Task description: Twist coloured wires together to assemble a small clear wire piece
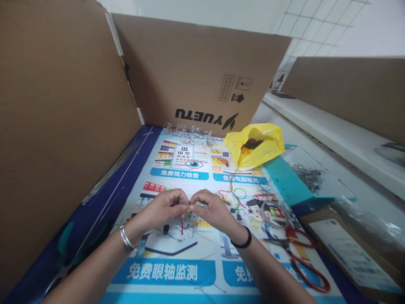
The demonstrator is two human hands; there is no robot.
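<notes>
Left hand (pixel 171 205) and right hand (pixel 211 210) pinch a small yellow piece (pixel 189 209), maybe thread, too small to tell. It's between both hands' fingertips, over the printed sheet (pixel 164 292). Red-handled scissors (pixel 287 244) lie beside the right forearm.

Soft, diffuse light leaves the left cardboard panel (pixel 63 126) shaded; frame edges look blurred.

Pliers (pixel 65 240) are lying left of the left hand (pixel 167 207), scissors (pixel 284 243) right of the right hand (pixel 215 210); farther back, a bag (pixel 268 153) is resting near an upright panel (pixel 177 67)
</notes>
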